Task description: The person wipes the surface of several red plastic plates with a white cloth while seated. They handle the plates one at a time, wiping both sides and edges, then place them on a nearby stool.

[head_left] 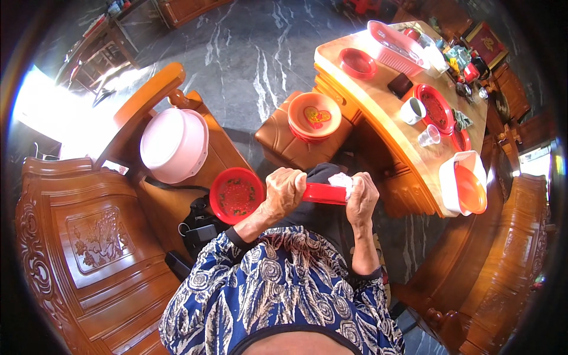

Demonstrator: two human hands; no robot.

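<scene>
Red, shallow plastic dish (pixel 323 193) — light, stiff, likely slick — is best gripped at its rim. Left hand (pixel 284 190) clenches one edge; right hand (pixel 361 198) presses a white crumpled cloth (pixel 341 180) against it.

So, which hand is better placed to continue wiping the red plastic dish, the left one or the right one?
The right hand, probably: it presses the white cloth against the red plastic dish, while the left hand grips that dish and steadies it.
</scene>
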